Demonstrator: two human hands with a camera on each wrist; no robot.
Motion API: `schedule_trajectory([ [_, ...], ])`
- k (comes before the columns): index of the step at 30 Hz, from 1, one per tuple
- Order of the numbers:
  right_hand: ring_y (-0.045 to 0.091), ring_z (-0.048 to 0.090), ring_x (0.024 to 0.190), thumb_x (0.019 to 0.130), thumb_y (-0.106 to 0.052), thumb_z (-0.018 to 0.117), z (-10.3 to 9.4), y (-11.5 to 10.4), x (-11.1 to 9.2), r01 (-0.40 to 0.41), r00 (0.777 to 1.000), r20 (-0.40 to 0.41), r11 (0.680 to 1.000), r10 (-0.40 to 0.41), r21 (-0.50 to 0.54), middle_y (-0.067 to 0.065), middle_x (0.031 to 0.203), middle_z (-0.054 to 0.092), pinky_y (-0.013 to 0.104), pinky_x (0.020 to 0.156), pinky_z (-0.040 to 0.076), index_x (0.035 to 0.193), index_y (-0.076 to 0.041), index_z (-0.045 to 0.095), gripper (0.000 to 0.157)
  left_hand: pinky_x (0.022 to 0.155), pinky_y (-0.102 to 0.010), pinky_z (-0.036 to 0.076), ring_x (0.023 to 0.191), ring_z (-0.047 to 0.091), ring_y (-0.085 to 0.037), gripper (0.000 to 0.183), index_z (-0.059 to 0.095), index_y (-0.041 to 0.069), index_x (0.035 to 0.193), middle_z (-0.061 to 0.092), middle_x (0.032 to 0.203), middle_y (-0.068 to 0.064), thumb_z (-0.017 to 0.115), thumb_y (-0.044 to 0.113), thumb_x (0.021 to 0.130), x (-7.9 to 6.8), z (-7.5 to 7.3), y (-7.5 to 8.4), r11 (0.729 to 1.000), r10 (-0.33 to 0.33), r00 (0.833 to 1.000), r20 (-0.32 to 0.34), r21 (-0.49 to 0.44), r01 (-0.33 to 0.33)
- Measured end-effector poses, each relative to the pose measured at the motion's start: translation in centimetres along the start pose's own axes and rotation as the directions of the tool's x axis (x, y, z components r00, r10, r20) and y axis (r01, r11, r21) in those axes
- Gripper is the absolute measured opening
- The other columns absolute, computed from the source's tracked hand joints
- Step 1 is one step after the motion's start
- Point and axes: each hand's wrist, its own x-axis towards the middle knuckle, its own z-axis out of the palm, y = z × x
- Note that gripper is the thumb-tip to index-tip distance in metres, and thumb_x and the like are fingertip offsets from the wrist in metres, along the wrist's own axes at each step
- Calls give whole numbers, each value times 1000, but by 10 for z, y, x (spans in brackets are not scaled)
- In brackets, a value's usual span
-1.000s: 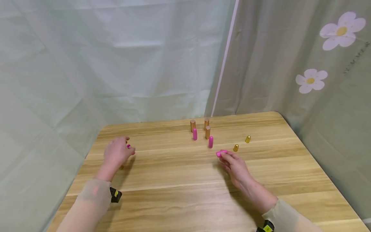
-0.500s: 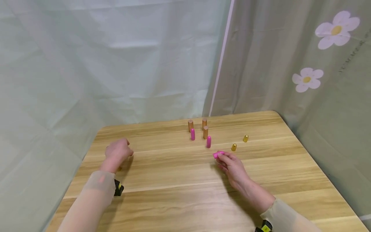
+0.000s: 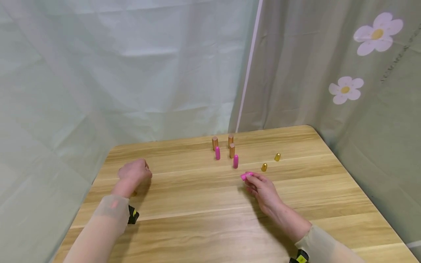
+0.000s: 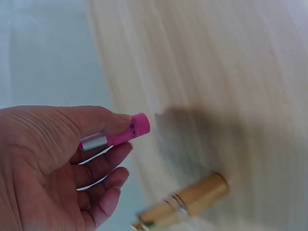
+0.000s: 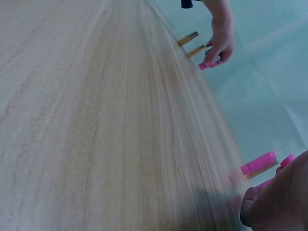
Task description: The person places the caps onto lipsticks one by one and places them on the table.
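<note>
My left hand [image 3: 135, 171], at the table's left, pinches a pink lipstick tube [image 4: 140, 126] with a silver collar [image 4: 94, 141] between thumb and fingers. Its collar end points back toward the palm. Close by, a gold lipstick tube [image 4: 195, 198] stands on the table; in the head view the left wrist mostly hides it. My right hand [image 3: 264, 190], right of centre, pinches a pink round-ended cap [image 3: 244, 177] lying sideways in the fingertips, over the table. Just beyond it stand a pink cap [image 3: 235, 162] and, farther left, another pink cap [image 3: 217, 153].
Three copper-coloured tubes, the front one [image 3: 232, 151] closest, stand near the back edge of the wooden table [image 3: 197, 233]. Right of them stand a small gold bullet-shaped cap [image 3: 264, 167] and a second gold cap [image 3: 277, 157]. Pale curtains [image 3: 148, 73] hang behind and at both sides.
The left hand has turned over so the lipstick tube's pink end, seen earlier from above, is hidden in the head view. The right hand keeps its hold on the pink cap, almost still.
</note>
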Motion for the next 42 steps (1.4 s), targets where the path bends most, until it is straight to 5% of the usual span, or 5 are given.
schedule_trajectory([
  [9,23,63,110,101,-10,64,-1,-2,1,-5,1000,-22,1000,5,12,0,104,69,44,108,46,127,4,59,31,64,-41,51,75,62,-22,10,70,15,88,68,82,1,75,24,87,-20,7,79,970,243,963,-114,53,-238],
  [14,21,65,106,100,-11,66,-2,-1,1,2,1000,-30,1000,-2,18,-1,102,70,42,105,48,123,3,61,27,69,-41,51,74,58,-21,11,65,18,80,62,75,5,76,20,82,-34,21,123,932,360,927,-104,84,-352],
  [19,20,65,103,100,-11,66,-3,-1,0,8,1000,-24,1000,-7,12,-1,100,70,42,104,49,121,2,62,25,75,-42,53,74,58,-20,14,64,20,77,60,73,8,77,17,79,-43,39,149,897,433,899,-60,122,-424],
  [35,19,64,104,101,-10,64,-4,-2,-2,8,1000,-18,1000,-8,16,-1,101,70,42,105,47,125,5,59,29,66,-39,49,74,55,-22,15,64,19,79,60,75,6,78,16,80,-44,59,162,902,427,903,-53,102,-420],
  [42,20,64,105,101,-10,64,-4,-2,0,7,1000,-17,1000,-6,18,-1,101,70,42,105,48,125,4,59,28,65,-34,47,71,53,-14,24,69,17,94,61,79,4,87,19,79,-43,71,144,898,395,913,-105,-165,-408],
])
